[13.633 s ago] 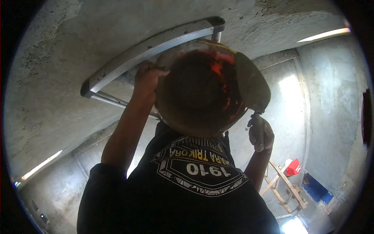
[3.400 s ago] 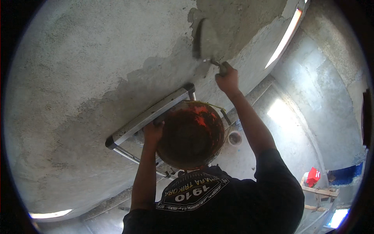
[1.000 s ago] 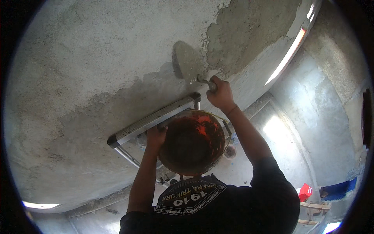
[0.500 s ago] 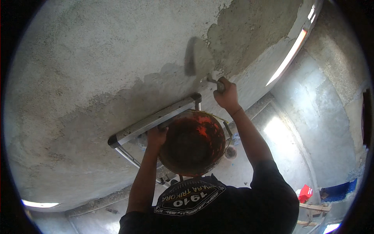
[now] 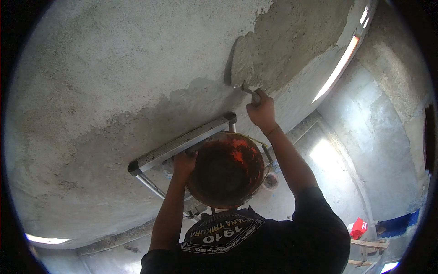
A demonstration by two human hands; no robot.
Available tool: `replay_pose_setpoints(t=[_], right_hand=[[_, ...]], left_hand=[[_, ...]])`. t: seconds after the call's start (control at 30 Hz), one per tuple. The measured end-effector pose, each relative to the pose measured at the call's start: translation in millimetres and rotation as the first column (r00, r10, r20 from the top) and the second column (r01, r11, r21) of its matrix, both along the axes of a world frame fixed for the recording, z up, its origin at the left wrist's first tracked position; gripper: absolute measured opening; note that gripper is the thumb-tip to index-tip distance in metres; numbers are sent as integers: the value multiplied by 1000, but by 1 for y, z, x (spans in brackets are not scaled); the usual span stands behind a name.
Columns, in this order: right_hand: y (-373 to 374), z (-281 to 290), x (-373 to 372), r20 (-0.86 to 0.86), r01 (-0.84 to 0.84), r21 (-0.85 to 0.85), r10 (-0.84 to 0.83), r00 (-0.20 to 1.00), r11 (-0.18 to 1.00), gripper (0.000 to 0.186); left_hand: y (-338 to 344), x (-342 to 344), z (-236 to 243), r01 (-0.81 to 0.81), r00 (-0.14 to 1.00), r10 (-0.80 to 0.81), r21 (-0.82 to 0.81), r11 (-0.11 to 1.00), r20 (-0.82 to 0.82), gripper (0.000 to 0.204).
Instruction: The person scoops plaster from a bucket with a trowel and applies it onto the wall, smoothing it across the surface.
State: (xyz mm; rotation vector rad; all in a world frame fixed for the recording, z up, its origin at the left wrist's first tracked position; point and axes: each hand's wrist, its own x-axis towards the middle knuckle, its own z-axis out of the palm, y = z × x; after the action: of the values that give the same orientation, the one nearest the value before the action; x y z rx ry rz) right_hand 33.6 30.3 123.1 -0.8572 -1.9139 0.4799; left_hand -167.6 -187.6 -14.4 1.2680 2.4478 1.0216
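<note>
My right hand is closed around the handle of a trowel. The blade, coated in grey mortar, lies against or very near the wall, at the left edge of a darker, wet-looking mortar patch. My left hand grips the left rim of a round bucket in front of my chest. Orange shows through the grey crust on the bucket's inner wall; its bottom is dark, and how much mortar is in it I cannot tell. Some fingers of the left hand are hidden.
Between the bucket and the wall runs the top of a metal ladder, its legs going down below. On the floor beneath stands a small round container. At the lower right are a red bag and wooden boards.
The trowel has shifted slightly right against the wall, onto the edge of the wet patch, and my right hand moved a little with it. My left hand keeps its grip on the bucket.
</note>
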Motion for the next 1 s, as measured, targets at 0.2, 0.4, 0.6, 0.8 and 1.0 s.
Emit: replay_pose_setpoints(t=[0.2,0.4,0.6,0.8,1.0], right_hand=[[-3,10,1,217,-132,191,90,972,973,27],[5,53,-7,-101,39,49,-33,994,998,32],[20,44,-11,-9,108,114,-108,994,987,39],[0,1,34,191,35,15,-38,981,999,32],[-39,15,95,368,-125,-57,137,920,991,22]], left_hand=[[-1,-7,-15,21,999,-18,118,993,-26,65],[1,-6,-11,6,1000,-5,98,995,-13,65],[4,-6,-11,23,1000,-24,114,993,12,66],[-3,0,-2,32,999,-32,36,999,16,67],[-2,-1,-24,30,995,-24,61,998,-94,67]])
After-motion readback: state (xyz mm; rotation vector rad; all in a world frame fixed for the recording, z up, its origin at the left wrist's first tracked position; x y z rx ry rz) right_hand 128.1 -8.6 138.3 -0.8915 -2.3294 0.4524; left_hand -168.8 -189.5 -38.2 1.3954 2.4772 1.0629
